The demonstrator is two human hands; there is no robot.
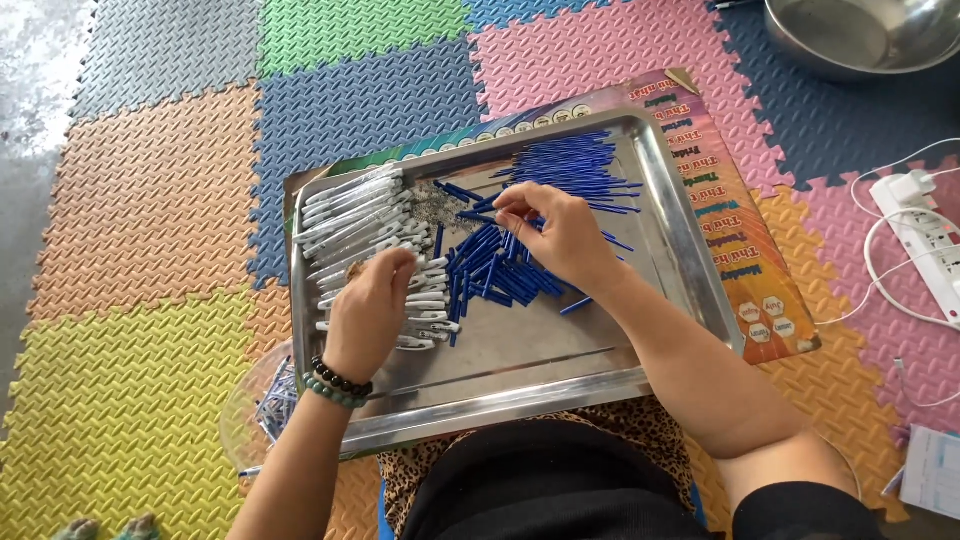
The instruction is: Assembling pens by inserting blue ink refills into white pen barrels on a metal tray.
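A steel tray [560,385] rests on my lap. White pen barrels [350,215] lie piled at its left side. Short blue pen parts [495,270] sit in a heap at the centre, thin blue refills [570,165] lie at the far right, and a small pile of tiny metal springs [435,208] is between them. My left hand [372,310], with bead bracelets on the wrist, rests on the white barrels with fingers curled on one. My right hand [555,232] pinches a thin blue refill above the blue heap.
The tray lies on a colourful printed board [745,215] over foam puzzle floor mats [150,200]. A steel bowl [860,35] stands at the top right. A white power strip with cables [925,235] lies at the right. A clear container of pen parts [265,405] sits by my left knee.
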